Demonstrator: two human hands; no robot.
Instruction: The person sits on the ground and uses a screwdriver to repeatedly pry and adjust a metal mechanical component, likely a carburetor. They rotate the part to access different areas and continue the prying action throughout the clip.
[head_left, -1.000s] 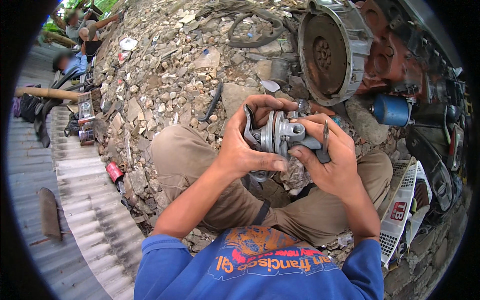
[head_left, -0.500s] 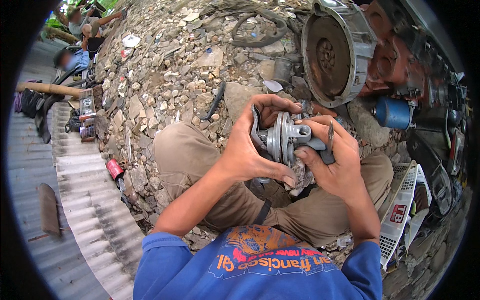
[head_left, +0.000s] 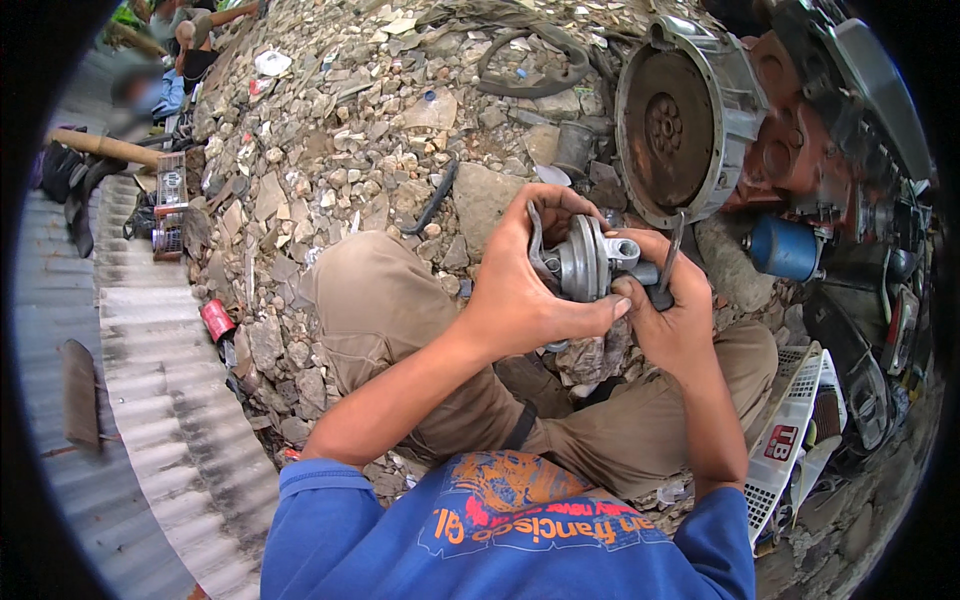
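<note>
A round, grey metal pump [head_left: 585, 262] with a flange, a seamed rim and a stubby port is held between my hands, above my lap. My left hand [head_left: 515, 295] wraps its flange side, thumb along the lower edge and fingers over the top. On the port side, my right hand [head_left: 680, 320] grips it with thumb and fingers. A thin screwdriver-like tool [head_left: 674, 250] with a dark, thick end also sits among the right fingers, its shaft pointing up. Below the pump lies a dirty greyish rag [head_left: 592, 362]. The pump's underside is hidden.
Rubble covers the ground. An engine with a round bell housing [head_left: 620, 120] and blue filter [head_left: 785, 248] stands at the right, above a white plastic basket [head_left: 785, 450]. Corrugated sheets [head_left: 165, 400] and a red can [head_left: 217, 320] lie left. People sit at the far left.
The pump has turned slightly in my hands and moved a little right. The tool in my right hand now stands more upright and higher. Both hands still hold on.
</note>
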